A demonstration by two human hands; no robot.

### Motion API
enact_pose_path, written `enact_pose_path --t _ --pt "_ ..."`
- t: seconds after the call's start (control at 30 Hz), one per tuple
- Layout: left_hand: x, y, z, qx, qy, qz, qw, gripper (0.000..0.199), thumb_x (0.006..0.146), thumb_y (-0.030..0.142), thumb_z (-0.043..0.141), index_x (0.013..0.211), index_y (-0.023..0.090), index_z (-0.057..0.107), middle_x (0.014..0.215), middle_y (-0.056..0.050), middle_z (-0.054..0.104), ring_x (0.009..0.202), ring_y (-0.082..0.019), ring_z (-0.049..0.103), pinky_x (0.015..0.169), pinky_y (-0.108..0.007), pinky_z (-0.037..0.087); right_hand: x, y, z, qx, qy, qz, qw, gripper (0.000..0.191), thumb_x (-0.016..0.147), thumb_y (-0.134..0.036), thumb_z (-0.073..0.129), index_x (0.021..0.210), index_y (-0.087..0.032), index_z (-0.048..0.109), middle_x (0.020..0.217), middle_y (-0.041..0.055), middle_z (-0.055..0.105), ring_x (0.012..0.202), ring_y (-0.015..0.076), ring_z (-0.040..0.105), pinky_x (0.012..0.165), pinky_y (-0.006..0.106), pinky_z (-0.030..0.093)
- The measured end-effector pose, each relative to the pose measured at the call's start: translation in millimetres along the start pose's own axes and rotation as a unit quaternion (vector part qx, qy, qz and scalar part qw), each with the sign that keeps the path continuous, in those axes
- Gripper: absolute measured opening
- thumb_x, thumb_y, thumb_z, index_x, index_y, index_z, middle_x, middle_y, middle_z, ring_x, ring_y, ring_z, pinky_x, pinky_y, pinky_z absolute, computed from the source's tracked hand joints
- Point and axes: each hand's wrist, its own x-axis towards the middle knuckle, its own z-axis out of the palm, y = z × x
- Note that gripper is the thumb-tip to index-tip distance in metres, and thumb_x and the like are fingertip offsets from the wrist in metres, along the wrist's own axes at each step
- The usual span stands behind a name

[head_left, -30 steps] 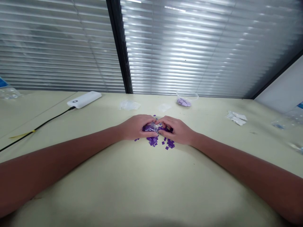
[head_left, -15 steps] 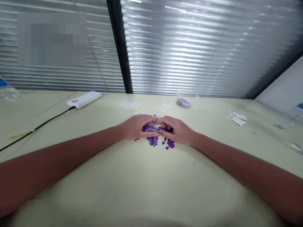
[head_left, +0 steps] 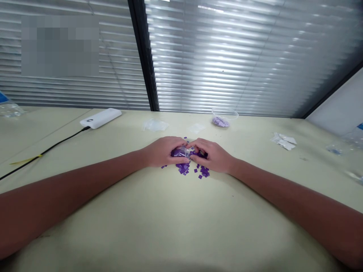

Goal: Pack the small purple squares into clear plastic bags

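Note:
At the middle of the table, my left hand (head_left: 166, 152) is curled around a small clear plastic bag (head_left: 180, 152) with purple pieces showing in it. My right hand (head_left: 214, 154) faces it, its fingers and thumb curved round a bunch of small purple square pieces (head_left: 202, 155) at the bag's right end. The fingertips of both hands nearly meet, and the bag's opening is partly hidden by them. Loose purple squares (head_left: 204, 172) lie on the table just in front of the hands, and a few more lie behind the fingertips.
A round clear tub (head_left: 220, 121) holding pale purple pieces stands at the back. Flat clear bags (head_left: 155, 125) lie left of it. A white power bank (head_left: 100, 118) with a black cable is at back left. White packets (head_left: 283, 141) and clear bottles (head_left: 350, 139) are at right.

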Motion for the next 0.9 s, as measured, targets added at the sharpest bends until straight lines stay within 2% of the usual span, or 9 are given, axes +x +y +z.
enact_pose_path --t 0.33,0.6,0.9 --pt "0.4 -0.4 0.4 -0.001 0.007 0.001 1.000 0.047 0.092 0.067 0.059 0.093 0.020 0.059 0.085 -0.002 0.064 0.077 -0.019 0.056 0.066 -0.028 0.035 0.3 0.3 0.2 0.003 0.001 0.004 1.000 0.027 0.098 -0.029 0.063 0.125 -0.026 0.061 0.094 0.0015 0.063 0.080 0.0160 0.059 0.073 0.029 0.046" --pt "0.2 -1.1 1.1 -0.004 0.001 0.002 1.000 0.045 0.093 0.065 0.059 0.098 0.020 0.061 0.088 -0.002 0.064 0.079 -0.019 0.056 0.067 -0.028 0.036 0.4 -0.7 -0.6 0.006 0.000 0.004 1.000 0.027 0.097 -0.028 0.063 0.124 -0.027 0.061 0.094 0.0013 0.063 0.079 0.0157 0.058 0.072 0.028 0.044" --pt "0.4 -0.9 1.1 0.003 0.010 0.000 1.000 0.045 0.092 0.065 0.061 0.094 0.020 0.060 0.084 -0.002 0.063 0.075 -0.018 0.055 0.064 -0.028 0.032 -0.2 -1.3 -0.5 0.003 0.001 0.007 1.000 0.028 0.096 -0.026 0.063 0.124 -0.026 0.062 0.092 0.0012 0.062 0.078 0.0154 0.057 0.071 0.028 0.044"
